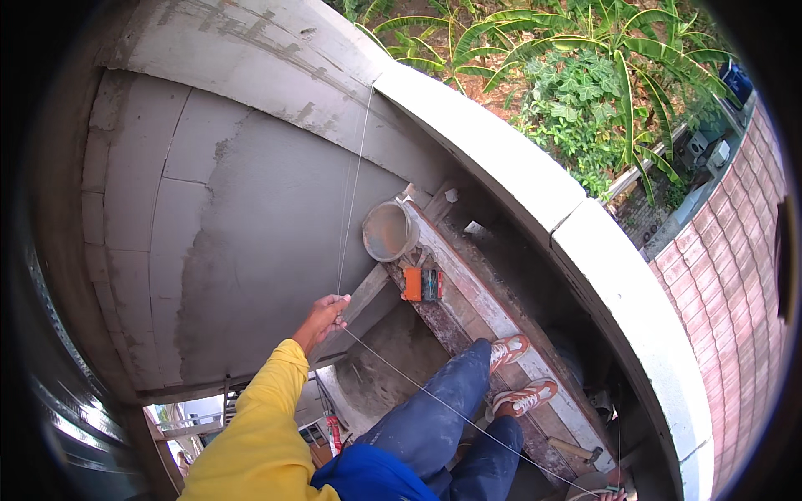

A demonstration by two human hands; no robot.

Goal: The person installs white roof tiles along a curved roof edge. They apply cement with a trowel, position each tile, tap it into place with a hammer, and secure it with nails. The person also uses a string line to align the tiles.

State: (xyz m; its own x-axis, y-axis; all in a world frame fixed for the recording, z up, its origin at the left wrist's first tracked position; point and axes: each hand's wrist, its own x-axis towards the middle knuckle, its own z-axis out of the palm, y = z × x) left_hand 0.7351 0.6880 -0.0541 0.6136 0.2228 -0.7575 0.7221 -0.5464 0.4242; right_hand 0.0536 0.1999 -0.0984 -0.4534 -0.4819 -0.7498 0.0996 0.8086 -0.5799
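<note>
My left hand [328,317], at the end of a yellow sleeve [276,392], pinches a thin white string [359,159]. Above the hand the string rises to the upper edge of the grey wall. Below it, the line slants across my legs to the lower right, where a small part of a hand [616,495] shows at the picture's edge. Whose hand that is, I cannot tell. No right arm of mine comes into view. Past my left hand, a round bucket [410,240] stands on the planks beside an orange and dark case [413,284].
My shoes [525,397] rest on narrow, mortar-stained scaffold planks [468,305]. A hammer [575,451] lies near their right end. Gaps drop away beside the planks. The partly plastered wall [267,225] is on the left; a curved white ledge [501,154] runs along the right.
</note>
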